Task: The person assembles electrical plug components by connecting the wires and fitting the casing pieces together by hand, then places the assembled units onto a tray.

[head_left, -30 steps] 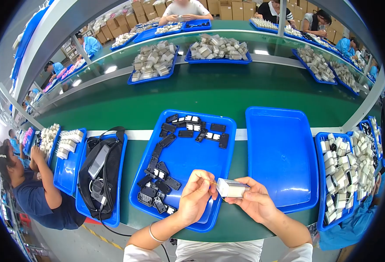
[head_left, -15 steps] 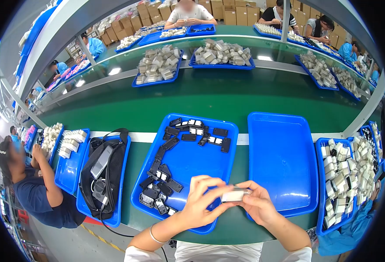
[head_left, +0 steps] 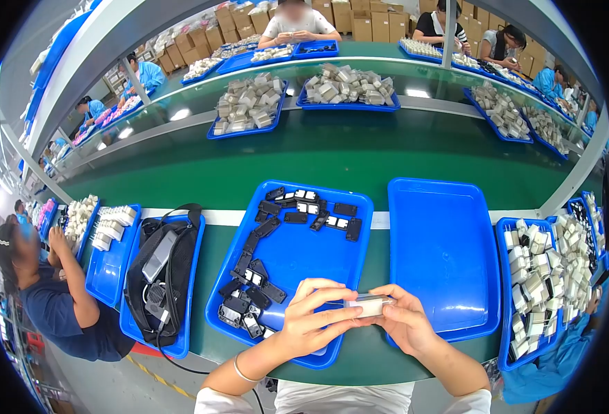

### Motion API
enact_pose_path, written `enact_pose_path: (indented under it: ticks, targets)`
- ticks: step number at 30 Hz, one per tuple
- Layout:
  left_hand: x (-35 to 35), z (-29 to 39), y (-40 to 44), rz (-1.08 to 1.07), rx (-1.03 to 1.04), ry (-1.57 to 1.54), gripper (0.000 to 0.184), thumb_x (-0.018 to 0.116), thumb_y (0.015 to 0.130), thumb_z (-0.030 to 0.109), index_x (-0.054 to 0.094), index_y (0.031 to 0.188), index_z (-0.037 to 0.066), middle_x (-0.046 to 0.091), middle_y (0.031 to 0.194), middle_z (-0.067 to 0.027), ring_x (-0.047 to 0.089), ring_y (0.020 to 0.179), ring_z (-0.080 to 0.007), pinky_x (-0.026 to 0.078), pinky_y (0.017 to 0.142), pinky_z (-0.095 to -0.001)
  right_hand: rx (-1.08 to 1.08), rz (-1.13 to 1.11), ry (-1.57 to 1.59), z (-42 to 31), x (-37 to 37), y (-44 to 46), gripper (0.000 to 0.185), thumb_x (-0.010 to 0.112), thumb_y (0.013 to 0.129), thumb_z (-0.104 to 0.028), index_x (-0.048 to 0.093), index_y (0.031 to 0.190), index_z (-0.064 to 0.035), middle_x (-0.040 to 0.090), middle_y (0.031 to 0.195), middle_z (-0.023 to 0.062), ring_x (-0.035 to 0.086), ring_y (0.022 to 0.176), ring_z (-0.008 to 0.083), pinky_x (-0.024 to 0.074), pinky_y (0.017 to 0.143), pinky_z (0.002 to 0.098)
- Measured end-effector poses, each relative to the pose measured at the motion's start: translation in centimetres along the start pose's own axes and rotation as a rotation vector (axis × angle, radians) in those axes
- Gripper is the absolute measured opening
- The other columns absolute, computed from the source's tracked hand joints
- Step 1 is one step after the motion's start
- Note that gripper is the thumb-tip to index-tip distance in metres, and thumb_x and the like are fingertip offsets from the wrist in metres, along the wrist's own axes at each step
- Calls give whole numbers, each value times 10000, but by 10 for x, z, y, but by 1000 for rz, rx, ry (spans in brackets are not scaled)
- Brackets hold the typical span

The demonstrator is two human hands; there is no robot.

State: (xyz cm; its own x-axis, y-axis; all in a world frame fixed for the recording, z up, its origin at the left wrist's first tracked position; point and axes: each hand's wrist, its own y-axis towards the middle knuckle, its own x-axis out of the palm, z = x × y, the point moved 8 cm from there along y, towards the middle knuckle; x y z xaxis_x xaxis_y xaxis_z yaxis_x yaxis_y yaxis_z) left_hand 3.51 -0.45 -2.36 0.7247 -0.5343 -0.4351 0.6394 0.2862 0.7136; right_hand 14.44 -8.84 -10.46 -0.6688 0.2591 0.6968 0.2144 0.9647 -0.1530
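Note:
A small white power adapter in clear plastic point(head_left: 369, 306) is held level between my two hands, just above the table's near edge. My left hand point(head_left: 318, 316) pinches its left end between the fingers and thumb. At the other end, my right hand point(head_left: 408, 321) grips it with thumb and fingers. Beneath and left of my left hand lies a blue tray point(head_left: 318, 259) with several black plastic pieces point(head_left: 256, 276), some with white parts, along its left and far sides. Another blue tray point(head_left: 442, 255), with its bottom bare, lies beyond my right hand.
White adapters point(head_left: 536, 283) fill a tray at the right. A black bag point(head_left: 156, 283) lies in a tray on the left. Across the green surface point(head_left: 304, 155), trays hold heaps of plastic-wrapped pieces point(head_left: 349, 84). A co-worker point(head_left: 63, 290) sits at the left; others work opposite.
The fingers of my left hand have come down and straightened along the adapter, which now lies flatter. My right hand still holds its end. The whole view has shifted slightly.

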Motion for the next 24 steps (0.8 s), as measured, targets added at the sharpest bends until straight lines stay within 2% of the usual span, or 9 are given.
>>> enact_pose_path:
  ticks: [4, 8, 9, 12, 14, 17, 20, 23, 24]
  targets:
    - [-7, 0, 1, 58, -5, 24, 265, 778, 606, 130, 713, 862, 115, 622, 875, -49, 534, 837, -232, 430, 767, -327, 9, 25, 26, 0, -5, 1, 348, 581, 840, -118, 450, 1136, 9, 564, 1081, 221, 595, 952, 320, 454, 864, 398]
    - [-14, -9, -4, 136, -91, 70, 189, 757, 623, 67, 692, 800, 81, 597, 828, -54, 502, 777, -204, 393, 686, -315, -41, 45, 21, -9, -6, 2, 352, 586, 830, -101, 452, 1138, 3, 567, 1075, 208, 586, 967, 301, 451, 864, 388]
    - [-17, -9, -2, 149, -115, 88, 164, 748, 647, 63, 687, 795, 96, 594, 814, -23, 489, 750, -189, 380, 680, -296, -56, 51, 17, -10, -6, 2, 352, 586, 827, -91, 452, 1139, 0, 567, 1075, 202, 581, 976, 291, 449, 866, 382]
    - [-14, -16, -2, 111, -209, 68, 127, 729, 674, 63, 670, 784, 88, 588, 812, -33, 488, 762, -193, 369, 699, -302, -146, 68, -45, -19, -8, 1, 357, 583, 815, -54, 453, 1144, -9, 561, 1084, 180, 550, 1013, 251, 437, 871, 358]
    - [-7, -19, 1, 50, -240, 36, 74, 675, 732, 55, 621, 781, 67, 576, 823, -50, 486, 775, -203, 364, 712, -306, -171, 74, -52, -23, -11, 1, 398, 597, 777, 6, 454, 1148, -12, 548, 1106, 151, 524, 1036, 219, 426, 873, 337]
    - [4, -33, -4, -48, -387, -113, 42, 606, 794, 50, 565, 804, 52, 553, 821, -60, 480, 781, -197, 353, 744, -315, -237, 77, -80, -28, -12, 2, 461, 620, 724, 65, 453, 1148, -5, 539, 1122, 137, 522, 1044, 217, 421, 882, 333]
    - [17, -51, -18, -107, -558, -437, 61, 550, 867, 94, 553, 872, 34, 523, 873, -51, 472, 823, -166, 352, 796, -287, -308, 36, -124, -34, -5, 0, 520, 638, 695, 97, 437, 1162, -7, 508, 1201, 188, 488, 1128, 257, 404, 934, 385]
    - [22, -53, -22, -82, -691, -666, 100, 526, 894, 109, 547, 907, 12, 505, 926, -49, 462, 855, -140, 351, 839, -263, -385, -15, -188, -35, -4, 0, 549, 655, 687, 86, 423, 1174, -15, 477, 1239, 221, 466, 1163, 284, 386, 960, 418]
    - [22, -53, -21, -62, -717, -701, 116, 526, 896, 135, 538, 886, 20, 500, 924, -50, 452, 850, -136, 351, 819, -259, -381, 10, -212, -33, -5, 1, 569, 666, 664, 53, 418, 1172, -13, 471, 1240, 229, 472, 1157, 291, 400, 956, 424]
